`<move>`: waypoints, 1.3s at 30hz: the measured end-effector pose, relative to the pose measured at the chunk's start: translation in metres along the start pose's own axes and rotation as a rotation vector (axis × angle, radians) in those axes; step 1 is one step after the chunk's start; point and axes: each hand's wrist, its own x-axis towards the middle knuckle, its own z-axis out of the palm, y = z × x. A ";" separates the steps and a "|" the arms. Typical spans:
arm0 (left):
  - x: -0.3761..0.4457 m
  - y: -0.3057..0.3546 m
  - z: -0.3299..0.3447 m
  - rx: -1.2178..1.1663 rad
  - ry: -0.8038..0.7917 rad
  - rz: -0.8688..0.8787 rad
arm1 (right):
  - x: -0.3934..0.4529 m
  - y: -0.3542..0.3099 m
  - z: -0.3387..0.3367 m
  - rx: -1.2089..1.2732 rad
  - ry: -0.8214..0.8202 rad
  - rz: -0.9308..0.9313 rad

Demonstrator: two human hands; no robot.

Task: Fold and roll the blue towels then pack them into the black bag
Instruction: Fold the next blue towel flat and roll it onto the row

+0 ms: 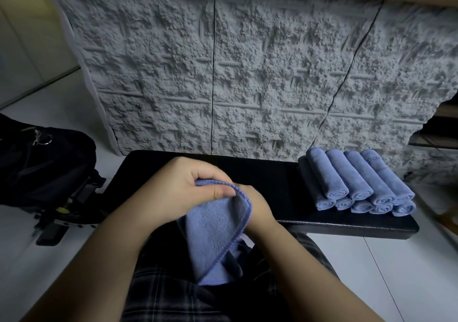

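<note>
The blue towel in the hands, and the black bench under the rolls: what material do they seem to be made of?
Blue towel: it looks like soft microfibre or terry cloth, matte; the sign is its fine fuzzy nap and the stitched hem along the edge. Black bench: probably padded vinyl or faux leather, smooth with a faint sheen; its front edge is rounded and catches light. Real leather cannot be ruled out.

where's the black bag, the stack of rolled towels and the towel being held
black bag (47,163): head view, its dark side panel
rolled towels (357,180): head view, top row's middle
blue towel (213,227): head view, its hanging face
</note>
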 end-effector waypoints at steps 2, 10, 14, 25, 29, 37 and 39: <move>-0.001 0.001 -0.003 0.068 0.011 0.002 | 0.003 0.012 0.000 -0.012 0.116 0.123; 0.002 -0.001 -0.012 0.363 0.115 0.089 | -0.005 0.037 0.000 0.254 0.255 0.330; 0.005 -0.009 -0.004 0.468 0.054 0.049 | -0.009 0.025 -0.020 0.592 0.360 0.230; 0.015 -0.014 0.013 0.422 0.223 0.140 | -0.022 0.001 -0.058 0.844 0.433 -0.061; 0.012 -0.014 0.001 0.461 0.425 0.189 | -0.023 0.018 -0.055 0.578 0.442 -0.024; 0.010 -0.021 -0.020 0.473 0.708 0.095 | -0.028 0.041 -0.043 0.628 0.286 0.139; 0.010 -0.024 -0.019 0.482 0.615 0.117 | -0.026 0.036 -0.042 0.705 0.309 0.125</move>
